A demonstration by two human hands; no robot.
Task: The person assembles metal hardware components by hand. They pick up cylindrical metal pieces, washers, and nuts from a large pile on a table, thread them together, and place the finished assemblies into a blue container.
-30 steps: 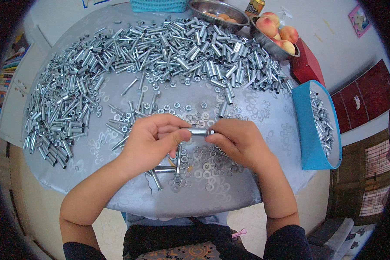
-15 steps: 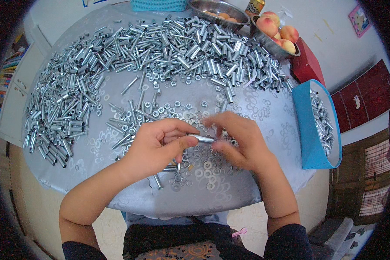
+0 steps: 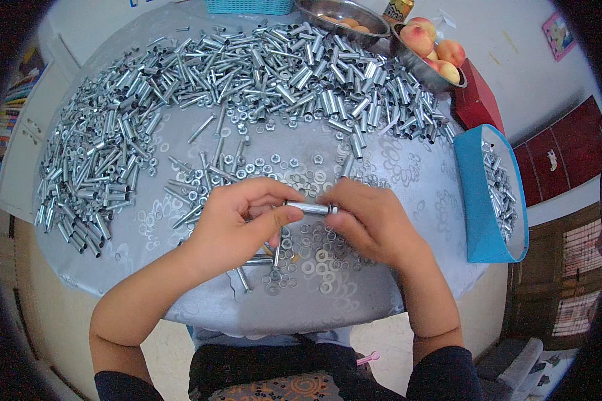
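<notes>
My left hand (image 3: 231, 217) pinches a shiny metal sleeve (image 3: 309, 208) between thumb and fingers, level above the table. At the sleeve's right end, my right hand (image 3: 374, 220) closes thumb and fingers round a small ring-like piece (image 3: 332, 210), a nut or a washer; which one I cannot tell. Under and just in front of the hands lie many loose flat washers (image 3: 322, 255). Past the left hand are scattered hex nuts (image 3: 259, 162) and bolts (image 3: 204, 160). One bolt (image 3: 277, 250) lies close below the left hand.
A large heap of metal sleeves and bolts (image 3: 267, 73) curves round the table's far and left sides. At right stands a blue bin (image 3: 473, 194) of metal parts. Behind are a bowl of peaches (image 3: 435, 77), a steel bowl (image 3: 308, 10), a can, a red box (image 3: 473, 93) and a turquoise basket (image 3: 247, 7).
My right hand has moved in to the sleeve's right end, its fingers closing there round a small ring-like piece. My left hand keeps hold of the sleeve in nearly the same place.
</notes>
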